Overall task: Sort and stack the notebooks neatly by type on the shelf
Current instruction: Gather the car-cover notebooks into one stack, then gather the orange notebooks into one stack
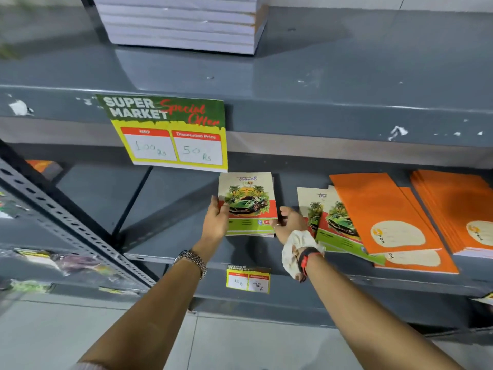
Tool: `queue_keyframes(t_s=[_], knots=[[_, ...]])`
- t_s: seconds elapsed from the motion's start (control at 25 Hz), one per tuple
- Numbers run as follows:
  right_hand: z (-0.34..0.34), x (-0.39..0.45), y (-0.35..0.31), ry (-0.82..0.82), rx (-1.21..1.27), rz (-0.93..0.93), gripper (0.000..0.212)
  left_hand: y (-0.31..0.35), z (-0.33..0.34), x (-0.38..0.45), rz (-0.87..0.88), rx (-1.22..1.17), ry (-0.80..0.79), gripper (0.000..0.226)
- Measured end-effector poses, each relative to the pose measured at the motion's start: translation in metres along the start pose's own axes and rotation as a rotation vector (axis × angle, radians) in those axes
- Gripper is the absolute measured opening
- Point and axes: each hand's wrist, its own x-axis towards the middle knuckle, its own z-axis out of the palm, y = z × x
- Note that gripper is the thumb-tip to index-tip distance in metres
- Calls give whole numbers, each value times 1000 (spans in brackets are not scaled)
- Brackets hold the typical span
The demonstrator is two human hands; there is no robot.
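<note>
A small stack of green car-cover "travel" notebooks [248, 201] lies on the grey lower shelf [165, 204]. My left hand [217, 222] rests on its left edge, thumb over the cover. My right hand [290, 222] touches its right edge with fingers curled. To the right, two more car-cover notebooks [328, 217] lie fanned, partly covered by two loose orange notebooks [384, 217]. A neat pile of orange notebooks [458, 209] sits at the far right.
A yellow and green price sign [170, 132] hangs from the upper shelf edge. A tall stack of white-edged books [181, 22] stands on the upper shelf. A perforated metal upright [66, 217] runs diagonally at left. A small price tag [248, 279] sits on the lower shelf's front edge.
</note>
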Motion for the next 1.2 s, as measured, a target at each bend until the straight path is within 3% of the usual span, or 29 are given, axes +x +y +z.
queue_keyframes(t_s=[0.2,0.4,0.56,0.72,0.84,1.0,1.2], knots=[[2,-11,-9,-136,161,64,55,-2,-7,1,-47,-110,-53,57],[-7,-18,-8,-179,239,99,53,-4,-9,5,-53,-20,-86,88],[-53,-9,14,19,243,37,29,16,17,-11,205,123,23,62],[-136,-5,56,252,134,126,42,28,79,-25,381,140,-163,56],[-193,-3,98,373,-23,228,48,34,138,-41,325,141,-403,46],[-235,5,140,357,-215,315,45,54,209,-76,115,-1,-638,45],[-248,20,158,123,-197,290,14,66,249,-102,-125,-178,-457,12]])
